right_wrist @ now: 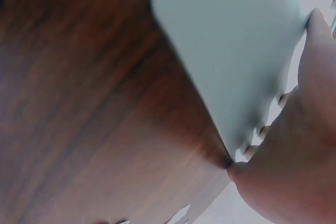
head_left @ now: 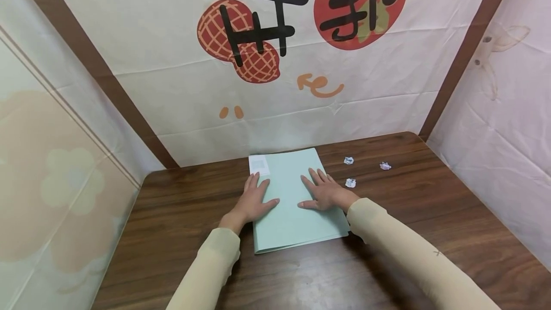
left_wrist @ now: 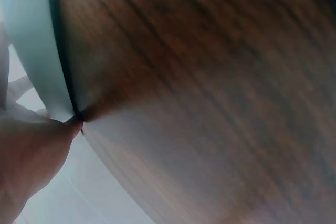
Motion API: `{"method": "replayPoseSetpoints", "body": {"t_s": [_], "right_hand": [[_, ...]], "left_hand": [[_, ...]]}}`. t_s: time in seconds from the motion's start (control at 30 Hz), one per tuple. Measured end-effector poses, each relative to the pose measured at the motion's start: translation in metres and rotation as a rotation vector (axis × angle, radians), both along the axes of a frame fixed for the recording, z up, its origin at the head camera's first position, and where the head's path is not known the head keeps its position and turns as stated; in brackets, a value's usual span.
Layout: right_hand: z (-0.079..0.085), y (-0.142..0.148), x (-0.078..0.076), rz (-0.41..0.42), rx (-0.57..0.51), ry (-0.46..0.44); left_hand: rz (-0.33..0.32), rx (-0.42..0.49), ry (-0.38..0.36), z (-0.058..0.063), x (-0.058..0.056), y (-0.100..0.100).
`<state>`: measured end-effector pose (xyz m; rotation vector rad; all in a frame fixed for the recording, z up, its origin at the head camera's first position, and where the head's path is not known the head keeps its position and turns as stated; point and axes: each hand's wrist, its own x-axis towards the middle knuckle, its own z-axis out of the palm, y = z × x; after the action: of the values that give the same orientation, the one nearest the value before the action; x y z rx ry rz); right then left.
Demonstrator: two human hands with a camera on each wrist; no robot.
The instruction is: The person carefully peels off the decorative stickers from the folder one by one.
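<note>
A pale green paper folder [head_left: 286,224] lies flat on the dark wooden table, with a white label [head_left: 258,164] at its far left corner. My left hand [head_left: 256,200] rests on the folder's left side, fingers spread toward the far edge. On its right side lies my right hand [head_left: 324,192], fingers also spread and straight. In the left wrist view the folder's edge [left_wrist: 39,45] runs beside the hand [left_wrist: 31,156]. The right wrist view shows the folder [right_wrist: 226,45] under the right hand [right_wrist: 294,140]. Neither hand grips anything.
Three small crumpled paper bits [head_left: 348,160] lie right of the folder on the wooden table [head_left: 185,233]. A printed white cloth [head_left: 172,99] hangs behind the table, and more cloth hangs at both sides.
</note>
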<state>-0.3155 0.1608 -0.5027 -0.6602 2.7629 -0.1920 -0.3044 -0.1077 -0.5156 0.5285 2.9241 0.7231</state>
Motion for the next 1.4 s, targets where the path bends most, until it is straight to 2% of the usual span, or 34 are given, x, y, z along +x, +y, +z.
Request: {"method": "replayPoseSetpoints", "body": {"t_s": [0.27,0.47,0.6,0.77,0.9,1.07,1.17,1.4], "right_hand": [[0.005,-0.005,0.001,-0.017,0.043,-0.017],[0.003,-0.006,0.000,-0.025,0.062,-0.013],[0.001,-0.005,0.001,-0.030,0.050,-0.013],[0.000,-0.005,0.001,-0.032,0.039,-0.014],[-0.007,-0.003,-0.003,-0.023,0.013,0.001],[-0.004,-0.004,-0.001,-0.025,0.034,-0.002],[0.001,-0.006,0.002,-0.033,0.062,-0.013],[0.002,-0.007,0.003,-0.035,0.060,-0.007]], "left_hand": [[0.042,0.103,-0.002,0.006,-0.002,-0.003],[0.133,0.165,-0.023,0.010,-0.003,-0.005],[0.194,0.171,-0.058,0.011,-0.006,-0.006],[0.240,0.189,-0.069,0.011,-0.007,-0.009],[0.266,0.161,-0.082,0.013,-0.007,-0.011],[0.271,0.155,-0.102,0.017,-0.007,-0.012],[0.274,0.157,-0.146,0.025,-0.007,-0.013],[0.320,0.200,-0.327,0.042,-0.006,-0.013]]}}
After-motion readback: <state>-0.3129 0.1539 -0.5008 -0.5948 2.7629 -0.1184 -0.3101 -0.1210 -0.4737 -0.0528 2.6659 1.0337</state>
